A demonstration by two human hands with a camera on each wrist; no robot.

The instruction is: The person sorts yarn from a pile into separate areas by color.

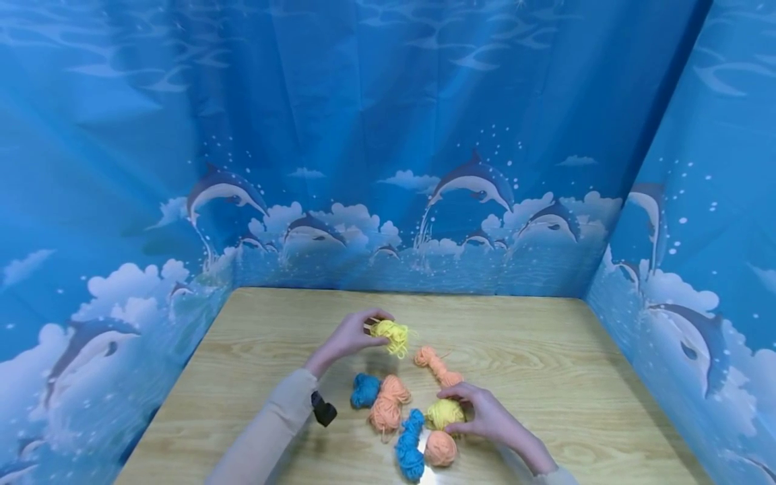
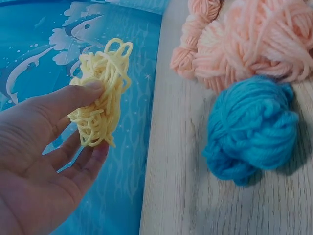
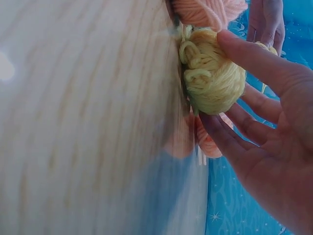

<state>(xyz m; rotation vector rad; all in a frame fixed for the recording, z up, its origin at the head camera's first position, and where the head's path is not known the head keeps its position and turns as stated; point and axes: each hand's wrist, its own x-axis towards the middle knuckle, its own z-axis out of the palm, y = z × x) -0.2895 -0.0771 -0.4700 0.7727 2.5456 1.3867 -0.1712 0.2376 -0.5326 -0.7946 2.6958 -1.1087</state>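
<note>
My left hand (image 1: 353,335) pinches a loose, loopy bundle of yellow yarn (image 1: 393,336) above the table; in the left wrist view the thumb lies across the yarn (image 2: 105,105). Nearer the front, my right hand (image 1: 486,415) grips a yellow yarn ball (image 1: 444,413) with thumb and fingers on opposite sides. That ball (image 3: 212,73) appears to sit on the table in the right wrist view. Beside it lie a round peach yarn ball (image 1: 440,448) and a long twisted blue skein (image 1: 410,448).
Left of the middle, a blue yarn ball (image 1: 365,391) touches a peach yarn bundle (image 1: 389,404). A twisted peach skein (image 1: 438,367) lies beyond the right hand. Dolphin-printed blue curtains (image 1: 388,148) stand around the wooden table (image 1: 521,330).
</note>
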